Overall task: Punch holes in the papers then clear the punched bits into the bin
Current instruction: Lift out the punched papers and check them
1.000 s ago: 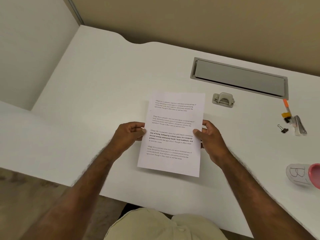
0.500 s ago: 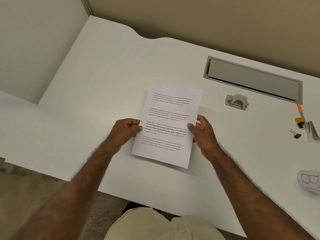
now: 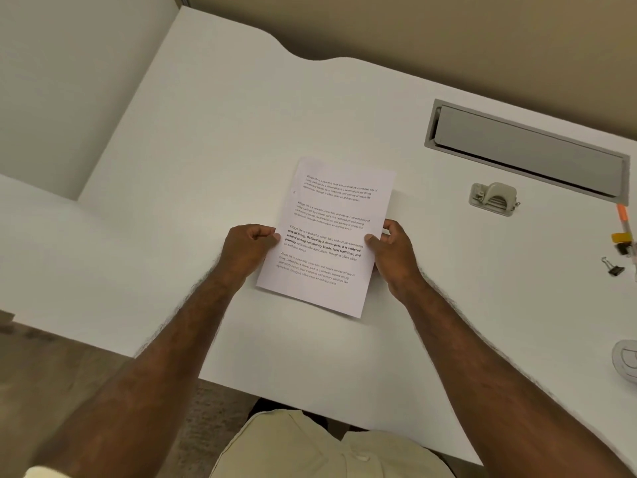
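A stack of white printed papers [image 3: 327,236] lies near the middle of the white desk [image 3: 206,150], tilted a little clockwise. My left hand [image 3: 250,248] pinches its left edge, thumb on top. My right hand [image 3: 393,251] pinches the right edge the same way. A small hole shows near the papers' upper left margin. The grey hole punch [image 3: 493,199] sits to the right of the papers, beyond my right hand, untouched. No bin is in view.
A grey cable-tray lid [image 3: 527,150] is set into the desk at the back right. An orange marker [image 3: 625,219], yellow and black binder clips [image 3: 613,269] and a white round object [image 3: 625,360] lie along the right edge. The desk's front edge is near my lap.
My hands and the papers have lowered toward the desk and shifted slightly left in view as my head turned left; the pink item at the right has left the frame.
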`<control>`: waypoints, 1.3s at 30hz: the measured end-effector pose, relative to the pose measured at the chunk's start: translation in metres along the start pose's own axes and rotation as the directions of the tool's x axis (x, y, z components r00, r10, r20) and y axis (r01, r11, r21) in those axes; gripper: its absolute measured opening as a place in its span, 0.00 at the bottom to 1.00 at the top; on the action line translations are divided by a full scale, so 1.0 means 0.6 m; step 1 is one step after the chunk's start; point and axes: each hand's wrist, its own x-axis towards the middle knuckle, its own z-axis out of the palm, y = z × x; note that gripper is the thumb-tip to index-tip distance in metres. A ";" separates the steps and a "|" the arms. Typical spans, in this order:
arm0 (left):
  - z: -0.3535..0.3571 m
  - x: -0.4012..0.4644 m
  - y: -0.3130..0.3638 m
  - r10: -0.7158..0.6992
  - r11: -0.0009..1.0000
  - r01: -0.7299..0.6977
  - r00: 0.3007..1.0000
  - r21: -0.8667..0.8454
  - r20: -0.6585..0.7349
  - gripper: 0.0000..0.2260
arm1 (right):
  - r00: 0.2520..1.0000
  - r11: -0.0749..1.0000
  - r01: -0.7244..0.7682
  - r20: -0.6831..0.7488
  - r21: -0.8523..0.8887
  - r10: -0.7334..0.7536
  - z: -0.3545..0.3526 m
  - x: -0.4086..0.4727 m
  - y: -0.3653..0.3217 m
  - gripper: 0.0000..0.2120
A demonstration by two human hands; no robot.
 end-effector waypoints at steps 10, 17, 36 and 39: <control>-0.009 0.026 -0.018 0.024 0.996 -0.021 0.999 0.087 -0.035 0.03 | 1.000 0.999 -0.024 -0.013 -0.040 0.023 0.032 0.010 -0.004 0.11; -0.013 0.024 -0.021 0.027 0.996 -0.023 0.999 0.081 -0.043 0.06 | 0.998 0.997 -0.054 -0.037 -0.063 0.052 0.032 0.008 0.001 0.07; -0.015 0.013 -0.012 0.046 0.982 -0.029 0.995 0.185 -0.085 0.10 | 0.991 0.991 -0.046 -0.127 -0.123 0.030 0.025 0.014 0.012 0.04; -0.017 0.011 -0.010 0.049 0.977 -0.027 0.994 0.213 -0.094 0.10 | 0.990 0.987 -0.057 -0.135 -0.148 0.037 0.022 0.014 0.016 0.05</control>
